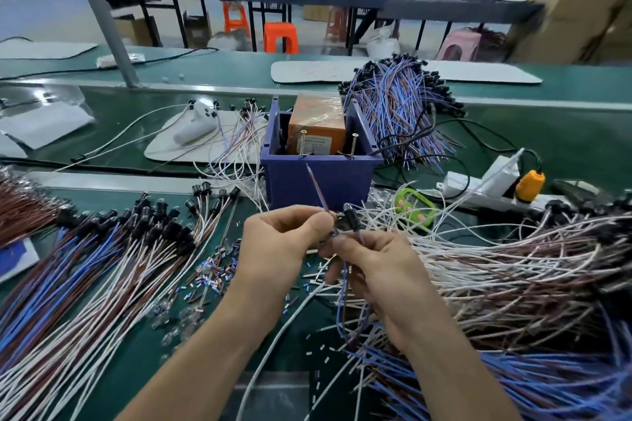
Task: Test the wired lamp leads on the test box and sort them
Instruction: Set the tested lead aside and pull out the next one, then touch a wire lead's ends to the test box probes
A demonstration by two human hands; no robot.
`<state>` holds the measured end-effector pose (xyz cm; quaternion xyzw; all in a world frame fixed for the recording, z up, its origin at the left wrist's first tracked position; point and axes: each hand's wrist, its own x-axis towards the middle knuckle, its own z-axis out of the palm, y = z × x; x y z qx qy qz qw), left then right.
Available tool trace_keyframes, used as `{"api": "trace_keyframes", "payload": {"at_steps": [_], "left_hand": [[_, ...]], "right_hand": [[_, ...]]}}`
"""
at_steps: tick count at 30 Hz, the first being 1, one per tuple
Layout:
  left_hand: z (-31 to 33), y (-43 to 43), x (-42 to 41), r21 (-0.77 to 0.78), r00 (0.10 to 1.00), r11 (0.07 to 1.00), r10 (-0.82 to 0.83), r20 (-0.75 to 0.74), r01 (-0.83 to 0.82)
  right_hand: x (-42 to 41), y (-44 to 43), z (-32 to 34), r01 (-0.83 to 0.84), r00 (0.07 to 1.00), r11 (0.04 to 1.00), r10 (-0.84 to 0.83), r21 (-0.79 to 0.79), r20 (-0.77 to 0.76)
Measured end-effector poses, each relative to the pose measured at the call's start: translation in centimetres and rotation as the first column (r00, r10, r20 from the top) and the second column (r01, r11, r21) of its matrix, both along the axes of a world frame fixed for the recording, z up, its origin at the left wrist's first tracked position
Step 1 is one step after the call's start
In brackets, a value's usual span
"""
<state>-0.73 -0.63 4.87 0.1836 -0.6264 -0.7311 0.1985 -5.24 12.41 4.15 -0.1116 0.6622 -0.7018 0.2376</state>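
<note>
Lamp lead [317,191] with blue and brown wires is held up in both hands over the green bench, just in front of the test box [321,181]. The left hand [284,243] pinches the wires between thumb and forefinger, and their bared end slants up against the box's blue front wall, just under the rim. The right hand [376,270] has its fingers curled round the lead close beside the black lamp holder [351,219], and the rest of the wire loops down beneath that palm. Inside the box sits an orange-brown unit [316,128] with two upright metal pins [354,145] at its front. To the left lies a fanned row of leads [102,267], to the right a tangled heap [496,267], and behind the box a third bundle [400,106]. Cut bits of insulation [212,270] litter the bench near the left wrist. A white power strip [478,181] lies right of the box.
</note>
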Motion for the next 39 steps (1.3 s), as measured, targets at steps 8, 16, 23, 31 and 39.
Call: {"api": "trace_keyframes", "payload": {"at_steps": [8,16,23,31,39], "left_hand": [[1.1,-2.5,-2.6,0.096,0.964,0.959,0.266,0.011,-0.266],[-0.8,-2.1,-3.4,-0.24,0.964,0.938,0.265,0.037,-0.248],[-0.6,-2.4,-3.6,-0.221,0.975,0.951,0.223,0.009,-0.216],[-0.7,-2.4,-3.1,-0.236,0.982,0.954,0.19,-0.012,-0.187],[-0.7,-3.0,-3.3,-0.23,0.987,0.96,0.157,-0.02,-0.158]], "right_hand": [[-1.1,0.6,-0.2,0.328,0.938,0.929,-0.299,-0.172,0.176],[-1.4,0.1,-0.3,0.411,0.903,0.895,-0.372,-0.175,0.216],[-1.3,0.1,-0.3,0.399,0.907,0.902,-0.363,-0.165,0.213],[-1.2,0.1,-0.2,0.406,0.904,0.9,-0.37,-0.158,0.212],[-1.5,-0.4,-0.3,0.394,0.913,0.904,-0.365,-0.168,0.18]]}}
